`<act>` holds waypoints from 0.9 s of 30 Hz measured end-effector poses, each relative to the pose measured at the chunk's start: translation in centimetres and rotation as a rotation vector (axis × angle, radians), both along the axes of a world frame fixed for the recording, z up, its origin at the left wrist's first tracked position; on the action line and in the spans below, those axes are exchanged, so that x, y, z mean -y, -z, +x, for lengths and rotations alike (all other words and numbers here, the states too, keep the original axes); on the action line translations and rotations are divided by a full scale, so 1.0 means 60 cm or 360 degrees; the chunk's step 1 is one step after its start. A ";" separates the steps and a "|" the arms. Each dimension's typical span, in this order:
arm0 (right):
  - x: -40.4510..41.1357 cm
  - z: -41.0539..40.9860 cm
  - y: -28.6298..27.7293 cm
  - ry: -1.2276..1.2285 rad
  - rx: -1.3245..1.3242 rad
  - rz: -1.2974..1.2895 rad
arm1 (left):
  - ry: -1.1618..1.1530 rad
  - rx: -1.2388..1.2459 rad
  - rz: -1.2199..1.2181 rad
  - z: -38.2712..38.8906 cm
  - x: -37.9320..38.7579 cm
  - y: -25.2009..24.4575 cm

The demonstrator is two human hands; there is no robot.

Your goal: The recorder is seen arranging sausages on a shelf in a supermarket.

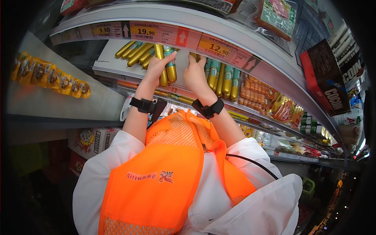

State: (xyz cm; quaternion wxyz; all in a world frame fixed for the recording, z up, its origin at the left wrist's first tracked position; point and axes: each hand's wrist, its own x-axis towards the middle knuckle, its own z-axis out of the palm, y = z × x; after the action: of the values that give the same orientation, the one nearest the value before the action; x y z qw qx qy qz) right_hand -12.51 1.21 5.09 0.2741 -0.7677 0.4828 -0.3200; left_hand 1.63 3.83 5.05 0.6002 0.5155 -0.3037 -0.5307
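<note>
Two gold-wrapped sausages with green labels (169,67) are gripped in my left hand (154,69), its thumb lying across their upper part. To the left, more gold sausages (141,54) lie in a loose pile on the white shelf (113,66). My right hand (195,73) reaches under the price rail, its fingers at a gold sausage (193,55) that shows only in part; whether it is gripped cannot be told. Just right of this hand, a row of gold sausages with green labels (224,79) lies side by side on the shelf.
A price rail (164,33) curves over the shelf. Packs of small sausages (254,94) lie at the right, below a dark box (326,77) on the upper shelf. Yellow snack packs (50,75) hang at the left. Lower shelves hold more packaged goods, and a printed carton (92,141) stands at lower left.
</note>
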 end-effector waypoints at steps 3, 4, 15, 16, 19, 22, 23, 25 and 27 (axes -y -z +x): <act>-0.009 0.030 0.020 0.0095 -0.0072 -0.0114 | -0.0019 -0.0110 0.0080 0.016 -0.007 0.012; -0.013 0.037 0.023 0.0139 -0.0092 -0.0114 | -0.0051 -0.0131 0.0081 0.016 -0.012 0.012; -0.045 -0.095 -0.027 0.0387 -0.0606 -0.0758 | 0.0054 0.0090 0.0159 0.033 -0.030 0.007; -0.041 -0.126 -0.020 0.0455 -0.0666 -0.0678 | 0.0071 0.0160 0.0123 0.030 -0.024 0.002; -0.031 -0.194 0.003 0.0508 -0.0323 -0.0320 | 0.0075 0.0461 0.0058 0.021 0.003 0.005; -0.036 -0.222 0.017 0.0489 -0.0013 -0.0063 | 0.0099 0.0955 -0.0082 0.028 0.055 0.038; -0.038 -0.226 0.021 0.0493 0.0039 0.0021 | 0.0120 0.1215 -0.0074 0.025 0.070 0.045; -0.043 -0.223 0.031 0.0588 -0.0021 0.0097 | 0.0165 0.1747 -0.0055 0.008 0.088 0.032; -0.046 -0.216 0.032 0.0655 0.0006 0.0172 | 0.0005 0.2156 -0.0267 -0.003 0.098 0.058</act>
State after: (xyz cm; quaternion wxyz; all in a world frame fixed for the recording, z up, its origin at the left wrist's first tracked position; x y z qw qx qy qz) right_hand -25.46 3.95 3.20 0.2445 -0.6365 0.6453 -0.3443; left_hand 1.43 -2.08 1.59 0.3148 0.6853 -0.6533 -0.0665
